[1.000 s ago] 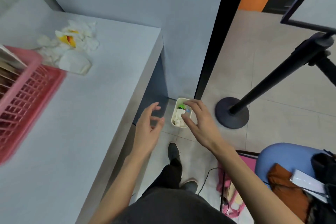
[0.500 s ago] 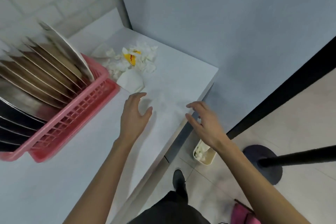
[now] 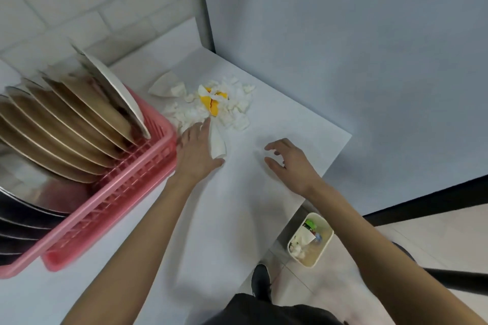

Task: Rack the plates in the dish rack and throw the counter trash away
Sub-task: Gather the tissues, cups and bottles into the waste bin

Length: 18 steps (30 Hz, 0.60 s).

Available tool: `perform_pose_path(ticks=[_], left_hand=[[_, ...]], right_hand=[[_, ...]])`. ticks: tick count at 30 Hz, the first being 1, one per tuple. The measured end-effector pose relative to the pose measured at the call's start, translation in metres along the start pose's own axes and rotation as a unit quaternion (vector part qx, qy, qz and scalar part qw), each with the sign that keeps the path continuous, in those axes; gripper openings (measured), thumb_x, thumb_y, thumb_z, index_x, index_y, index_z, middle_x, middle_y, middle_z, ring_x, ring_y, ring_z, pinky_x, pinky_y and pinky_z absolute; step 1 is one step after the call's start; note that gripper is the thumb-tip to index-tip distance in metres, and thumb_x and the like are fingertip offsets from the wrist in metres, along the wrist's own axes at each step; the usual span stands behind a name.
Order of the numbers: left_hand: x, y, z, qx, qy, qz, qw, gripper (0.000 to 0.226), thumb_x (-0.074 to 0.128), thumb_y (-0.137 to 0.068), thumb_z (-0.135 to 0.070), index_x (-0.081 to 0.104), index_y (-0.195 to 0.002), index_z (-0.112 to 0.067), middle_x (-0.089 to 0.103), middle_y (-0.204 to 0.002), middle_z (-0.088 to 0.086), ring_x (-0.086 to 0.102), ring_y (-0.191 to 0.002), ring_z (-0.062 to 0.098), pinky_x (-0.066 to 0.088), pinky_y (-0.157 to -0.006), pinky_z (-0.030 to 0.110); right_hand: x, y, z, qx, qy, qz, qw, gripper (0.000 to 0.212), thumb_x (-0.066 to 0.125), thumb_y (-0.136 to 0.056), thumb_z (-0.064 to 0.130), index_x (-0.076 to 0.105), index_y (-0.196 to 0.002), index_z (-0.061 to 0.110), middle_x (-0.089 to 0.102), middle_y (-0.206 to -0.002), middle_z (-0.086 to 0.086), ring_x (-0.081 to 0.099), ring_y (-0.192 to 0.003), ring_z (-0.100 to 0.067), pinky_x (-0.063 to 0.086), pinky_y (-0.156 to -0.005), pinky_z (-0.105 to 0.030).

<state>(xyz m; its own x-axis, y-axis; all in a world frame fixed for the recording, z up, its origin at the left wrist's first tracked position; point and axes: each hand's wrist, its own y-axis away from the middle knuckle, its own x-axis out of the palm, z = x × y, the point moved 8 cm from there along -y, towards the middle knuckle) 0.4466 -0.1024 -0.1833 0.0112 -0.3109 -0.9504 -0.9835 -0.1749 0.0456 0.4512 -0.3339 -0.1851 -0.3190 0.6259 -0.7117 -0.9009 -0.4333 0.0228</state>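
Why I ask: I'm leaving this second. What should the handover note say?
Left hand: open, fingers at the near edge of the trash pile, holding nothing.
Right hand: open, loosely curled above the counter, holding nothing.
Plates: standing in the pink dish rack.
Small bin: on the floor beside the counter, some trash already inside.
Done: plates racked.
Left: move the white and yellow scraps from the counter's far corner into the bin.

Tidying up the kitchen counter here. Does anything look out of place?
Yes: torn white paper with a yellow scrap litters the counter beside the pink dish rack, not in the floor bin.
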Motion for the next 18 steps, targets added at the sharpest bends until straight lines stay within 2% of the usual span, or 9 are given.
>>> perform_pose_path(ticks=[5, 10, 12, 15, 18], left_hand=[[-0.004, 0.004, 0.003, 0.02, -0.006, -0.007, 1.0, 0.111, 0.081, -0.071, -0.048, 0.016, -0.157, -0.023, 0.028, -0.156, 0.007, 0.024, -0.143, 0.03, 0.029, -0.11, 0.053], [-0.001, 0.021, 0.0, 0.05, 0.007, -0.013, 0.999, 0.107, 0.079, -0.07, -0.051, 0.02, -0.156, -0.023, 0.028, -0.155, 0.003, 0.025, -0.142, 0.026, 0.021, -0.113, 0.046], [0.003, 0.027, -0.003, 0.055, 0.013, -0.008, 0.998, 0.107, 0.079, -0.069, -0.051, 0.023, -0.155, -0.022, 0.029, -0.154, 0.001, 0.026, -0.141, 0.024, 0.019, -0.113, 0.04], [0.007, 0.032, -0.008, 0.061, 0.025, 0.007, 0.998, 0.105, 0.078, -0.069, -0.052, 0.024, -0.154, -0.023, 0.027, -0.155, -0.001, 0.024, -0.141, 0.023, 0.019, -0.114, 0.038], [0.009, 0.034, -0.009, 0.068, 0.033, 0.018, 0.997, 0.104, 0.078, -0.07, -0.052, 0.023, -0.154, -0.025, 0.024, -0.157, -0.004, 0.021, -0.143, 0.02, 0.016, -0.116, 0.035]], right_hand=[[0.011, -0.045, 0.005, -0.008, 0.028, 0.024, 0.999, 0.033, 0.056, -0.096, 0.028, 0.054, -0.127, 0.017, 0.05, -0.126, -0.002, 0.059, -0.103, -0.023, 0.049, -0.089, -0.035], [0.022, -0.082, 0.02, -0.009, 0.089, 0.025, 0.996, 0.05, 0.059, -0.094, 0.026, 0.041, -0.139, 0.018, 0.036, -0.138, -0.004, 0.058, -0.099, -0.024, 0.052, -0.084, -0.038], [0.03, -0.093, 0.025, -0.007, 0.113, 0.022, 0.993, 0.057, 0.06, -0.092, 0.027, 0.037, -0.143, 0.017, 0.031, -0.142, -0.005, 0.055, -0.107, -0.025, 0.052, -0.083, -0.039], [0.04, -0.105, 0.025, 0.008, 0.125, -0.003, 0.992, 0.061, 0.061, -0.091, 0.031, 0.035, -0.144, 0.017, 0.034, -0.142, -0.006, 0.045, -0.12, -0.026, 0.052, -0.082, -0.042], [0.045, -0.114, 0.024, 0.025, 0.122, -0.04, 0.991, 0.057, 0.063, -0.09, 0.035, 0.042, -0.14, 0.017, 0.042, -0.135, -0.005, 0.042, -0.118, -0.025, 0.05, -0.075, -0.037]])
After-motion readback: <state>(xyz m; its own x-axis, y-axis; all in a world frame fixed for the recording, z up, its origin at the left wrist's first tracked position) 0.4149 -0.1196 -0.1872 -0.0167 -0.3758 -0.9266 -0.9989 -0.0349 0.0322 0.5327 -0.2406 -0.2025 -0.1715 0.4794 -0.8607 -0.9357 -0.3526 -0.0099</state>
